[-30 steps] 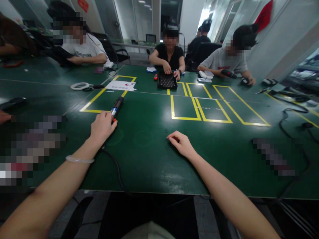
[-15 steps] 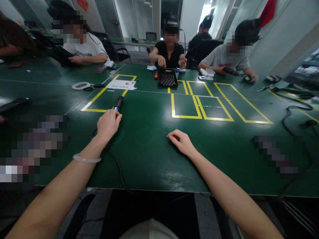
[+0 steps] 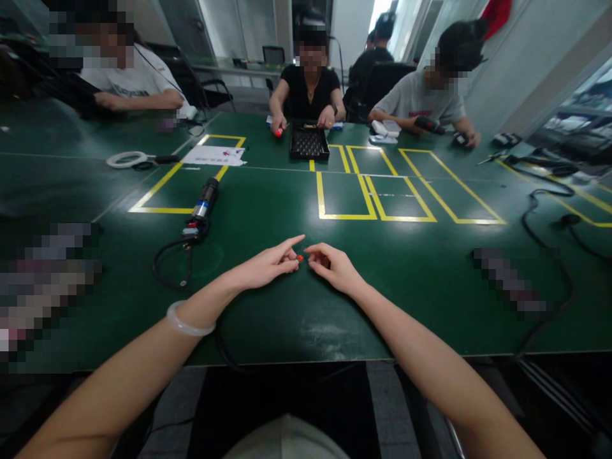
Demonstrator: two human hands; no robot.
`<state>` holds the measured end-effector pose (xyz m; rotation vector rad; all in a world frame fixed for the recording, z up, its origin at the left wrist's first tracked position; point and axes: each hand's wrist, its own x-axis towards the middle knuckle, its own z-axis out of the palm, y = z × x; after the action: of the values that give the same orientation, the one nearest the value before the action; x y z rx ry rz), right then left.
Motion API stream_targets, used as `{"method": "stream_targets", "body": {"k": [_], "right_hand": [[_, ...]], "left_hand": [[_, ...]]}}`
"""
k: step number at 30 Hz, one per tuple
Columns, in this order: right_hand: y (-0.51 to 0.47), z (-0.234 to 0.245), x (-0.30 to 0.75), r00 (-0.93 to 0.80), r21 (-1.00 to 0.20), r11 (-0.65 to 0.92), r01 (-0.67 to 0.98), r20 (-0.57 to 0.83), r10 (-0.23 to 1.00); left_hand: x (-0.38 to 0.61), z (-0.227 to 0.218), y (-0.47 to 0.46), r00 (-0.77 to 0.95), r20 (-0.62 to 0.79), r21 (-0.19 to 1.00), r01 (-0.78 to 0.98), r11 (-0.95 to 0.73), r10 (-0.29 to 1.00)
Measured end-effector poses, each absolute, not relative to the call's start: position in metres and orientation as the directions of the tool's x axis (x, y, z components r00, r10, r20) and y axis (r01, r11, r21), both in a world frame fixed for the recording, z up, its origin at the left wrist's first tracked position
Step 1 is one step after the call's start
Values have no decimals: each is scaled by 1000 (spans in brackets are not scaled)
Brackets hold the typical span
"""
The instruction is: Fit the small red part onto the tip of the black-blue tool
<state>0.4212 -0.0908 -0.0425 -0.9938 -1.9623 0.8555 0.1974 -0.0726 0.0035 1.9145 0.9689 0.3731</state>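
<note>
My left hand (image 3: 270, 262) and my right hand (image 3: 332, 266) meet over the green table (image 3: 287, 319) in front of me. A tiny red-orange piece (image 3: 299, 258) sits pinched at my left fingertips, with the index finger stretched out. My right hand's fingers are curled, their tips almost touching that piece. The black electric screwdriver (image 3: 203, 206) lies on the table to the left, free of both hands, its cable (image 3: 167, 264) looped beside it.
Yellow tape rectangles (image 3: 368, 197) mark the table's middle. A black tray (image 3: 308, 144) stands before a person in black at the far side. White paper (image 3: 213, 155) and a white ring (image 3: 127, 159) lie at the far left. Cables (image 3: 545, 223) trail on the right. Other people sit around.
My left hand let go of the screwdriver and moved right to meet my right hand, now pinching a small red-orange piece. The screwdriver stays lying on the table.
</note>
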Motion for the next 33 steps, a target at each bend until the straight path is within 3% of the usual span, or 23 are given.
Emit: {"method": "stream_targets", "body": {"k": [6,12,18,26,30,33], "right_hand": [[-96,-37,418,-540,-771,544,332,317,780],[-95,-37,419,-449,-840,448,306,288,846],[-93,-38,421,-392,-860,416,296,288,874],[-94,-37,420,-386,-846,431,314,301,872],[-93,-36,423,-354,-849,411,332,292,889],[-91,-37,425,-331,-848,397,351,284,900]], "left_hand": [[200,0,-78,695,-151,800,503,-326,703],[200,0,-80,688,-81,834,443,-329,721],[201,0,-81,634,86,734,481,-480,768],[201,0,-82,650,146,618,529,-581,746],[173,7,-61,564,237,483,638,-600,791],[127,8,-34,328,359,309,842,-443,874]]}}
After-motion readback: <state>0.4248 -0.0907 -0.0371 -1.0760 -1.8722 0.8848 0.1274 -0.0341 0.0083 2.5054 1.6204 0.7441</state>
